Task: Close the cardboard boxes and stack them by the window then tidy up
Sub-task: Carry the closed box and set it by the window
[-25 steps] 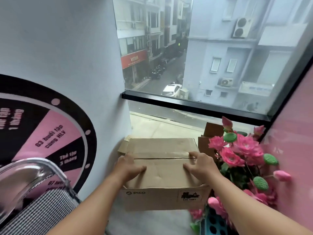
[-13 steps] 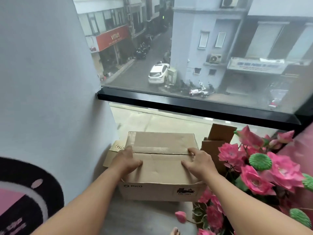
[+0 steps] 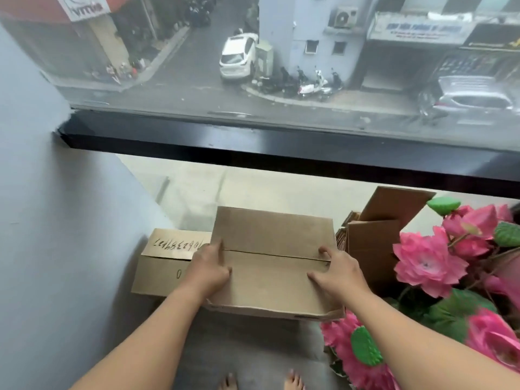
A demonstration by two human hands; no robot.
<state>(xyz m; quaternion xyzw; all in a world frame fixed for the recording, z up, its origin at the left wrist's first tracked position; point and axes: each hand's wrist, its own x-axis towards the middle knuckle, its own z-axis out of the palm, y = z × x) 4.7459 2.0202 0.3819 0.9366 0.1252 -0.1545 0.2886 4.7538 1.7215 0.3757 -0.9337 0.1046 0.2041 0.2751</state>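
a closed cardboard box (image 3: 270,263) is seen on the floor just below the window (image 3: 281,66), its two top flaps meeting along a dark seam. it is plain brown and creased, with a worn near edge. the left hand (image 3: 209,270) is laid flat on the left end of the seam, fingers together and curled slightly, pressing rather than gripping. the right hand (image 3: 339,270) is spread on the right end, fingers apart, thumb lying along the seam. touching the box on its left, a second box (image 3: 166,266) is set against the grey wall (image 3: 56,220), handwritten digits on its flap. to the right, an open carton (image 3: 377,229) is seen, contents hidden. pink artificial flowers (image 3: 439,263) are crowded at far right. a black sill (image 3: 281,144) is crossed above, and bare toes (image 3: 292,381) are seen on the grey floor (image 3: 239,342).
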